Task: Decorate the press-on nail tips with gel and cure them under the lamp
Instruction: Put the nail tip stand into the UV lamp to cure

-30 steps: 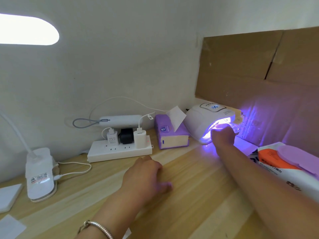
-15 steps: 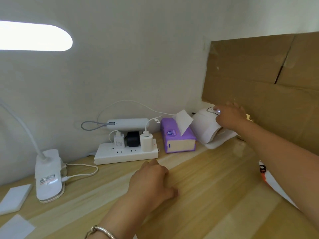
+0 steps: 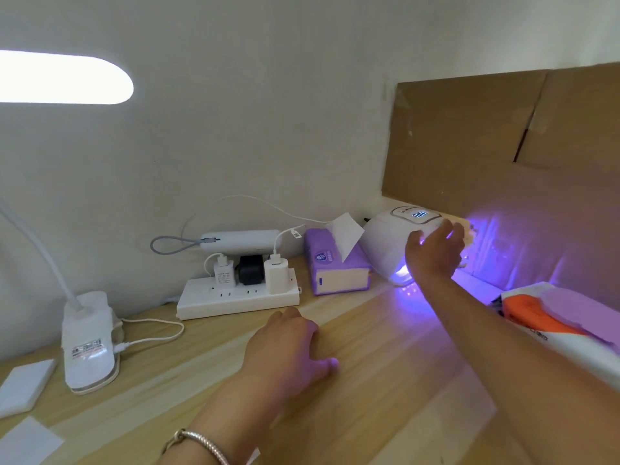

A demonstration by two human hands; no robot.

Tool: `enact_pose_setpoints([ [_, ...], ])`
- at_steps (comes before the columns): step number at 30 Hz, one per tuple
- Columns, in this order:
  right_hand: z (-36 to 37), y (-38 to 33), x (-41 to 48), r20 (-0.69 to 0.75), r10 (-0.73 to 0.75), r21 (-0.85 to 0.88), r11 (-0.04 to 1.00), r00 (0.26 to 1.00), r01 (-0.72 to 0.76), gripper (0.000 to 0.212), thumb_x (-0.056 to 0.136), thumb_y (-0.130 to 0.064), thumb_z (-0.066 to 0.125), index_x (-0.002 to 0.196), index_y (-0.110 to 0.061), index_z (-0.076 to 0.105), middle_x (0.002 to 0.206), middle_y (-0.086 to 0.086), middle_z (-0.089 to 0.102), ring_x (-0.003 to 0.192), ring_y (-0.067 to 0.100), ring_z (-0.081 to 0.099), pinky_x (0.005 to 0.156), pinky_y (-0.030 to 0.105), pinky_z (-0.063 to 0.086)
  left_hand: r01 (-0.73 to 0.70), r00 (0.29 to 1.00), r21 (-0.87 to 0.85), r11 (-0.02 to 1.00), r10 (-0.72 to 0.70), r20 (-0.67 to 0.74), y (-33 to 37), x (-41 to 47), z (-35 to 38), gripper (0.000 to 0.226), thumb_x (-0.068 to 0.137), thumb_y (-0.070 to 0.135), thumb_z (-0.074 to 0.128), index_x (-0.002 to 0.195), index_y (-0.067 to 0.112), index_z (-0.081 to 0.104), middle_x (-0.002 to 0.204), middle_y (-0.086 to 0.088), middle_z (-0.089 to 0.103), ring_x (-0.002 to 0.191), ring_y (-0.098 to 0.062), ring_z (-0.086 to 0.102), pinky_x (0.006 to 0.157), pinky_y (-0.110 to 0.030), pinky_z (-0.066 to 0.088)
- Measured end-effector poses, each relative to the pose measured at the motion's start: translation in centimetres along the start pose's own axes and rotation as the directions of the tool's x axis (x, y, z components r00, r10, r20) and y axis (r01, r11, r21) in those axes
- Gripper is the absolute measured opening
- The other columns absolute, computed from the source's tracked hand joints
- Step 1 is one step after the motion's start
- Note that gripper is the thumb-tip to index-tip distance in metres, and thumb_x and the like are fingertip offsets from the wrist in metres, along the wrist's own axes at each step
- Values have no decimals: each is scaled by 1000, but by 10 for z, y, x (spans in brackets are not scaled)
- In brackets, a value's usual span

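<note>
Wood table (image 3: 402,380) bears left hand (image 3: 288,350) flat; right hand (image 3: 436,251), fingers spread, at front edge of lamp (image 3: 385,243).

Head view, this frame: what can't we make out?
All in the head view:
1. No nail tips seen: the right hand covers the mouth of the curing lamp.
2. The display is lit, its digits too small and blurred.
3. The orange-and-white pack is cut by the right edge, its print blurred.
4. The left hand hides the desk under its palm.
</note>
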State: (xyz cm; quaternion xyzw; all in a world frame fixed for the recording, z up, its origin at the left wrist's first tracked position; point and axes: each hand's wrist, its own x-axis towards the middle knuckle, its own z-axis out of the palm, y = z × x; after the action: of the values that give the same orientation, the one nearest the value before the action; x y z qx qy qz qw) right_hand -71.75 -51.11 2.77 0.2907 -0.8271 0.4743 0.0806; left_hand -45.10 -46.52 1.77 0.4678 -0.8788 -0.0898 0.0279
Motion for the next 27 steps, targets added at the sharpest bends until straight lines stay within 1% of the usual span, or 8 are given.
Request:
enact_pose_setpoints([
  [2, 8, 1, -4, 66, -117, -79, 989, 991, 122, 57, 98, -18, 49, 142, 11, 31, 155, 24, 26, 135, 40, 36, 106, 46, 32, -1, 1000, 7, 1000, 1, -2, 0, 0, 1, 60, 83, 66, 62, 129, 28, 58, 127, 3, 49, 124, -18, 44, 94, -31, 46],
  [6, 13, -1, 1, 154, -142, -244, 954, 978, 177, 69, 102, -28, 43, 151, 11, 13, 161, 24, 9, 143, 42, 24, 117, 44, 17, 6, 1000, -10, 1000, -6, -11, -1, 0, 2, 61, 81, 67, 63, 128, 28, 59, 124, 4, 50, 121, -16, 45, 93, -30, 46],
  [10, 11, 10, -3, 144, -172, -189, 962, 975, 198, 68, 102, -28, 42, 155, 1, 11, 164, 17, 8, 148, 36, 17, 118, 44, 10, 11, 1000, -11, 1000, -11, 8, 0, -1, 0, 62, 83, 66, 62, 132, 29, 56, 129, 5, 48, 125, -16, 43, 96, -31, 45],
  [12, 10, 16, -8, -25, -126, -80, 989, 992, 123, 62, 100, -25, 46, 153, -2, 24, 160, 17, 23, 144, 32, 27, 113, 44, 18, 12, 1000, 3, 1000, -12, 18, 0, -2, -1, 62, 84, 66, 61, 133, 28, 56, 130, 4, 47, 126, -17, 42, 96, -32, 45],
  [14, 8, 19, -9, -173, 37, 19, 999, 984, -34, 50, 97, -19, 48, 142, 1, 39, 147, 21, 42, 133, 37, 39, 104, 46, 29, 12, 1000, 15, 1000, -12, 26, 2, -2, -2, 60, 84, 65, 61, 132, 28, 56, 129, 4, 47, 125, -17, 42, 95, -32, 45],
  [18, 6, 35, -4, -16, 241, -143, 960, 970, -240, 39, 91, -8, 53, 127, 5, 45, 129, 26, 54, 126, 42, 43, 100, 46, 35, 11, 1000, 24, 1000, -11, 24, 3, -4, -2, 59, 86, 64, 59, 133, 27, 56, 130, 4, 47, 126, -17, 42, 96, -32, 45],
  [23, 14, 43, 4, 118, 259, -288, 933, 959, -216, 38, 92, -14, 49, 129, -4, 45, 134, 17, 55, 135, 33, 34, 108, 38, 28, 9, 1000, 24, 1000, -9, 0, 2, -4, 0, 59, 86, 64, 59, 132, 27, 56, 129, 5, 47, 125, -17, 41, 96, -33, 44],
  [27, 17, 47, 9, 129, 262, -296, 931, 956, -215, 39, 92, -17, 50, 129, -4, 47, 137, 16, 54, 138, 30, 32, 111, 36, 25, -5, 1000, 17, 1000, 5, -10, 3, -7, 0, 57, 88, 62, 57, 130, 25, 58, 128, 3, 48, 124, -19, 42, 94, -34, 44],
])
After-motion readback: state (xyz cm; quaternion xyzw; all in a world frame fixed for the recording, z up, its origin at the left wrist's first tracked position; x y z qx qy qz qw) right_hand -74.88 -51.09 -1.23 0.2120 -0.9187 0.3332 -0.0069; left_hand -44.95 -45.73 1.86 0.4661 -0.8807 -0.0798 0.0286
